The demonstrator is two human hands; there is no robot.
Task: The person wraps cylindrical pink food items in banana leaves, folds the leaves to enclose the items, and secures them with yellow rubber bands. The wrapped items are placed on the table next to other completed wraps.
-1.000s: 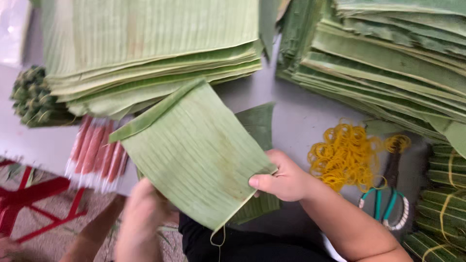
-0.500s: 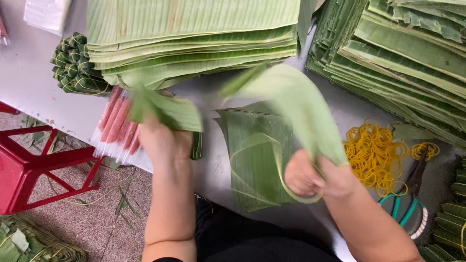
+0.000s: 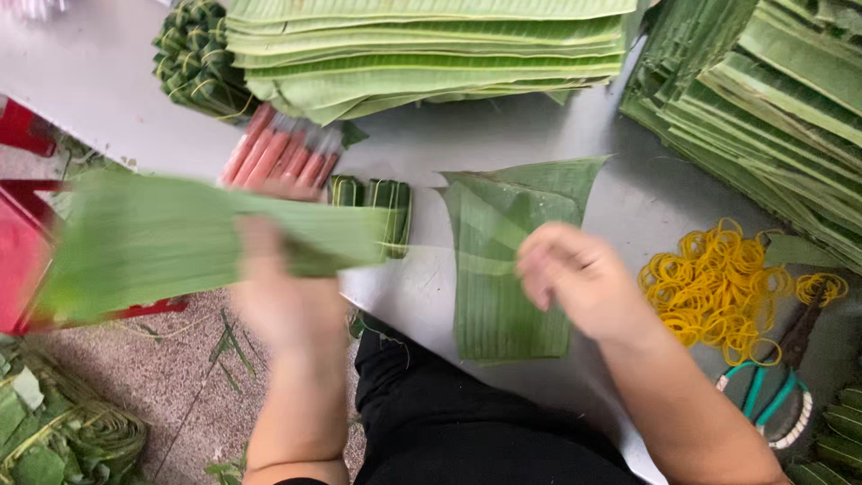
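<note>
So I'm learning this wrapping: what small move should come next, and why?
Probably bring the leaf strip in the left hand back over the flat leaf on the table. The strip is blurred and hangs out past the table edge, while the right hand rests on the flat leaf.

A long green banana leaf strip (image 3: pixel 180 238), motion-blurred, is held out over the bench edge by the left hand (image 3: pixel 287 287). The right hand (image 3: pixel 575 278) is laid on a folded green banana leaf piece (image 3: pixel 507 260) lying flat on the grey bench (image 3: pixel 108 90). Small green leaf-wrapped parcels (image 3: pixel 373 199) are seen between the hands, with a pack of pink sausages (image 3: pixel 278 151) just behind them. Stacked flat banana leaves (image 3: pixel 431 54) fill the far side; a second leaf stack (image 3: pixel 772 108) sits at right. Yellow rubber bands (image 3: pixel 718 287) and teal-handled scissors (image 3: pixel 768 395) are placed near the right arm. A red plastic stool (image 3: pixel 22 260) stands on the floor.
</note>
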